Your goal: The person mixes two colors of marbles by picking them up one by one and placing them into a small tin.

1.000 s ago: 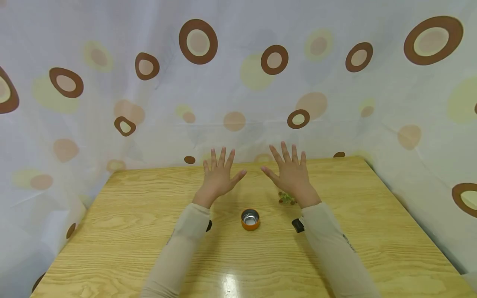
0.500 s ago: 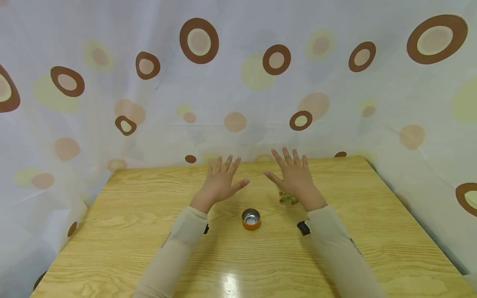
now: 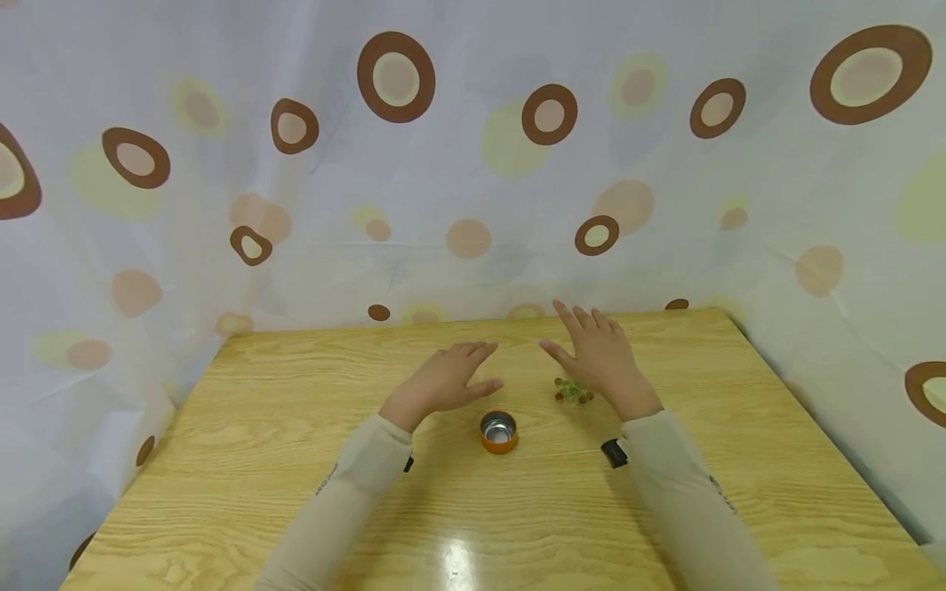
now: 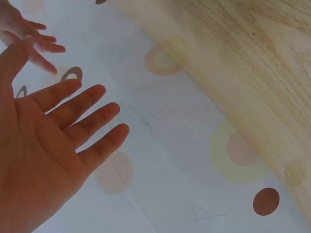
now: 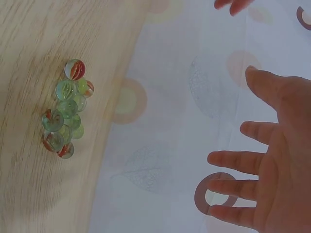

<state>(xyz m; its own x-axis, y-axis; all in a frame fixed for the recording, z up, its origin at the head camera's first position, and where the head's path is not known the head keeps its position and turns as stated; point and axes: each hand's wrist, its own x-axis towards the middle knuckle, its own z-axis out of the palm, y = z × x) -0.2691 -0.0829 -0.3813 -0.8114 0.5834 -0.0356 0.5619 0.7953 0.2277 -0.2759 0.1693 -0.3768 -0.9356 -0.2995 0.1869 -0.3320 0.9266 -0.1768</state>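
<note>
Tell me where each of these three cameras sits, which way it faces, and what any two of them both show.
Head: worn on the head, facing forward and down at the table, orange cup, marbles, left hand and right hand, both sleeves.
Left wrist: looks along the left palm toward the curtain and table edge.
Right wrist: looks past the right palm at the marbles and curtain.
Shared: head and right wrist both show the marbles.

I hold both arms stretched toward twelve o'clock, sleeves to the wrists. My left hand (image 3: 443,382) hangs flat, fingers straight; my right hand (image 3: 602,357) is spread, palm down.
</note>
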